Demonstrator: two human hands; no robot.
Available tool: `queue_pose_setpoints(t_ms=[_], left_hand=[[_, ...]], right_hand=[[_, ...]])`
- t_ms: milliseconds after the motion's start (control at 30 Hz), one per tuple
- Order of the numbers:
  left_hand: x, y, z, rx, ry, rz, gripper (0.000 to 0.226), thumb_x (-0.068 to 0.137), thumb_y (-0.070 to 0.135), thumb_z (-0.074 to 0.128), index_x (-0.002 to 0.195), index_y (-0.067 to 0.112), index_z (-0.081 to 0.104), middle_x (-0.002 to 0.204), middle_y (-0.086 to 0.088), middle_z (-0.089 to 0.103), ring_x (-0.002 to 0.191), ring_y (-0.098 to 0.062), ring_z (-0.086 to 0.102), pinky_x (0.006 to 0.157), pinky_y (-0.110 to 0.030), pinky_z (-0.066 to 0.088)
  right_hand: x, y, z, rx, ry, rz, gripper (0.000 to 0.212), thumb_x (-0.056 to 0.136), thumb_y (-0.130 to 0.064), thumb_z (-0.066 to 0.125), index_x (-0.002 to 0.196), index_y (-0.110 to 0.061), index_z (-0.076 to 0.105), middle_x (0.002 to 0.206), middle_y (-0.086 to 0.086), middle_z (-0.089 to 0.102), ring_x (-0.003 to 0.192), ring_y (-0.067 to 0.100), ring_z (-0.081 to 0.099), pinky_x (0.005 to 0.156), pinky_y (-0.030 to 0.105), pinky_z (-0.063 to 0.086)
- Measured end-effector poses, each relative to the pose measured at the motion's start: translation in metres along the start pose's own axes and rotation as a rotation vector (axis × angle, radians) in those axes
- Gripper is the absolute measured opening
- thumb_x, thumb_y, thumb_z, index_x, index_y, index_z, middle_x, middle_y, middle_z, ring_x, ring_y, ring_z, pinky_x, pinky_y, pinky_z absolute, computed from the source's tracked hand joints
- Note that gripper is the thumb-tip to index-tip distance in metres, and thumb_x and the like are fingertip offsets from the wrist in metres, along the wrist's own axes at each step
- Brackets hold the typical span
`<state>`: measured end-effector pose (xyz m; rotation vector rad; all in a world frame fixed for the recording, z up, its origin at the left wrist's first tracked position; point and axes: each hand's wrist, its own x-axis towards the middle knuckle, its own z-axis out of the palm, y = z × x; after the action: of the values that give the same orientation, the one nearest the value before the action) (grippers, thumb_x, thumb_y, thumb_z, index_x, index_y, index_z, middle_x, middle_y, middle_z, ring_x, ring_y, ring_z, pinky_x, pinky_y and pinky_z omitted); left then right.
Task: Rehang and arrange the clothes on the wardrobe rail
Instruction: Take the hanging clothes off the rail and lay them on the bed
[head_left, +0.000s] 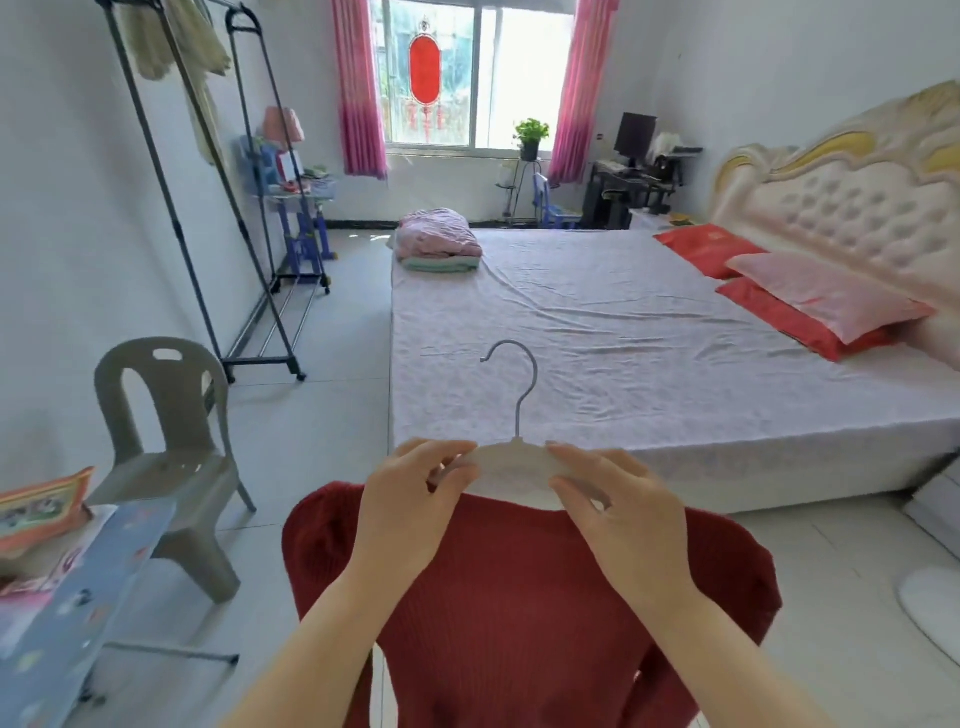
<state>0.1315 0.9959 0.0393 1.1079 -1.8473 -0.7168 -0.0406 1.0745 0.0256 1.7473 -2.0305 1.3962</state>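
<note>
Together, left hand (410, 501) and right hand (623, 514) pinch hanger (511, 460).

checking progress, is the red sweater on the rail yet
No, the left hand and right hand hold the red sweater by its hanger, off the rack.

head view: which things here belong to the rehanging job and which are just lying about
Job: hanger, red sweater, left hand and right hand gripping the hanger, clothes rack, pale garment on it.
Lying about: plastic chair, folded bedding, pillows, potted plant.
</note>
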Motion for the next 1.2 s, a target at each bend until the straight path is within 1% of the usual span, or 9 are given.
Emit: queue_pose_setpoints(t_ms=[167,300,433,533,633,733,867,967,1200], left_hand=[[0.087,-0.052,0.025,-0.009,0.038,-0.035,0.016,0.081,0.018,0.068,0.096,0.023,0.071,0.08,0.022,0.056,0.078,0.013,0.052,0.068,0.0,0.036],[0.164,-0.099,0.047,-0.027,-0.015,-0.029,0.015,0.082,0.018,0.067,0.096,0.023,0.071,0.08,0.024,0.054,0.078,0.012,0.051,0.069,-0.003,0.037],[0.234,-0.138,0.065,-0.016,-0.087,-0.048,0.017,0.083,0.018,0.066,0.099,0.021,0.071,0.082,0.018,0.058,0.071,0.003,0.053,0.067,-0.004,0.037],[0.283,-0.159,0.081,-0.012,-0.115,-0.051,0.016,0.083,0.018,0.066,0.099,0.019,0.071,0.084,0.013,0.06,0.071,0.002,0.053,0.067,-0.006,0.038],[0.327,-0.176,0.098,-0.009,-0.148,-0.057,0.015,0.084,0.017,0.065,0.097,0.019,0.071,0.085,0.008,0.062,0.07,0.001,0.052,0.067,-0.007,0.038],[0.369,-0.195,0.116,-0.003,-0.177,-0.086,0.014,0.084,0.017,0.065,0.097,0.017,0.071,0.086,0.004,0.063,0.071,-0.003,0.051,0.068,-0.01,0.038],[0.426,-0.22,0.144,0.013,-0.183,-0.13,0.014,0.084,0.018,0.064,0.097,0.018,0.07,0.085,0.008,0.06,0.072,-0.005,0.051,0.071,-0.016,0.04],[0.473,-0.239,0.168,0.01,-0.166,-0.181,0.013,0.085,0.018,0.063,0.096,0.02,0.07,0.082,0.012,0.058,0.073,-0.003,0.051,0.071,-0.014,0.039],[0.574,-0.286,0.214,0.082,-0.173,-0.332,0.016,0.088,0.018,0.059,0.099,0.02,0.069,0.089,0.008,0.061,0.082,-0.011,0.055,0.075,-0.021,0.042]], right_hand=[[0.077,0.04,0.072,0.053,-0.053,-0.035,0.057,0.073,-0.022,0.077,0.117,-0.048,0.05,0.082,-0.021,0.061,0.077,0.004,0.061,0.066,0.026,0.052],[0.132,0.078,0.134,0.055,-0.064,-0.015,0.063,0.072,-0.019,0.078,0.119,-0.049,0.049,0.081,-0.016,0.063,0.072,0.004,0.058,0.064,0.022,0.047],[0.183,0.11,0.184,0.062,-0.1,0.062,0.063,0.073,-0.018,0.078,0.117,-0.053,0.049,0.079,-0.016,0.063,0.072,0.0,0.052,0.064,0.019,0.044],[0.219,0.131,0.214,0.057,-0.124,0.119,0.053,0.074,-0.018,0.077,0.111,-0.051,0.058,0.077,-0.019,0.061,0.072,-0.006,0.05,0.066,0.016,0.042],[0.254,0.153,0.238,0.051,-0.138,0.151,0.048,0.075,-0.016,0.076,0.109,-0.046,0.059,0.078,-0.019,0.061,0.073,-0.003,0.051,0.067,0.013,0.041],[0.289,0.176,0.265,0.033,-0.181,0.161,0.047,0.076,-0.018,0.075,0.11,-0.046,0.058,0.079,-0.015,0.063,0.073,0.002,0.053,0.066,0.017,0.042],[0.338,0.213,0.304,0.022,-0.21,0.161,0.046,0.076,-0.018,0.075,0.111,-0.043,0.059,0.077,-0.016,0.061,0.069,0.002,0.051,0.064,0.021,0.044],[0.381,0.246,0.336,0.033,-0.242,0.164,0.043,0.076,-0.018,0.075,0.11,-0.041,0.062,0.076,-0.02,0.058,0.068,-0.002,0.049,0.064,0.02,0.043],[0.469,0.311,0.414,0.064,-0.433,0.233,0.04,0.08,-0.022,0.071,0.11,-0.046,0.059,0.081,-0.015,0.06,0.075,0.005,0.056,0.07,0.022,0.047]])
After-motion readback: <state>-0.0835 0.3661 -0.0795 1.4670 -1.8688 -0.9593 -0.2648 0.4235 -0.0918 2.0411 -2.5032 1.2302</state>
